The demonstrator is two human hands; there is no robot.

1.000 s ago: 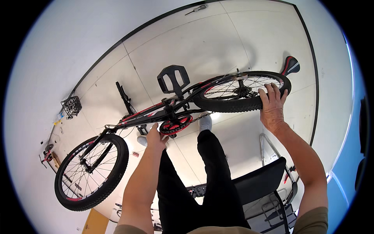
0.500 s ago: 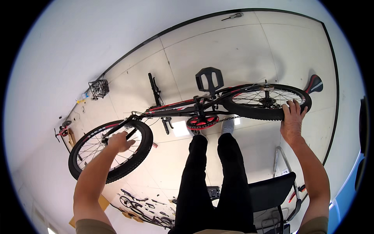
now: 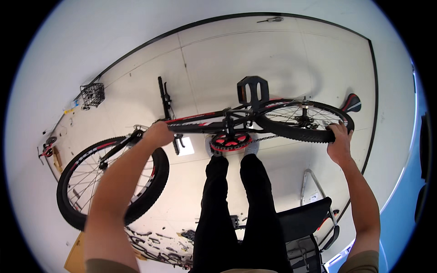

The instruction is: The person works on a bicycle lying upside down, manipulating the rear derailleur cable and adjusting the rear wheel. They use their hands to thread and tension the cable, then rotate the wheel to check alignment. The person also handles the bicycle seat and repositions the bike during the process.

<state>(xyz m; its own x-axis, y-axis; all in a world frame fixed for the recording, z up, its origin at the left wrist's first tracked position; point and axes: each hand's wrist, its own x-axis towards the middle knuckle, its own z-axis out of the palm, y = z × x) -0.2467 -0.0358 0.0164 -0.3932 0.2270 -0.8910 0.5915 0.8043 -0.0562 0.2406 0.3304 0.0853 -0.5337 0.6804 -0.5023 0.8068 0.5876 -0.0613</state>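
A black and red bicycle (image 3: 195, 127) stretches across the view in front of me, front wheel (image 3: 68, 182) to the left and rear wheel (image 3: 291, 129) to the right. My left hand (image 3: 158, 133) is closed around the front end of the frame, just above the fork; the exact tube is hidden under it. At the outer edge of the rear tyre, my right hand (image 3: 339, 142) grips with its fingers over the tread. Between the wheels are the red chainring (image 3: 231, 142) and a black pedal (image 3: 253, 91). Beyond the frame shows the handlebar (image 3: 165, 98).
A saddle (image 3: 352, 103) shows beside the rear wheel. Behind my legs, to the right, stands a black chair (image 3: 305, 219). Several bicycle parts (image 3: 159, 248) lie on the floor at lower left. A wire basket (image 3: 93, 94) rests near the left wall, a small tool (image 3: 271, 19) by the far wall.
My left hand has moved from inside the front wheel, by the fork, up to the front of the frame. The bicycle appears slightly larger and further left. My right hand stays on the rear tyre.
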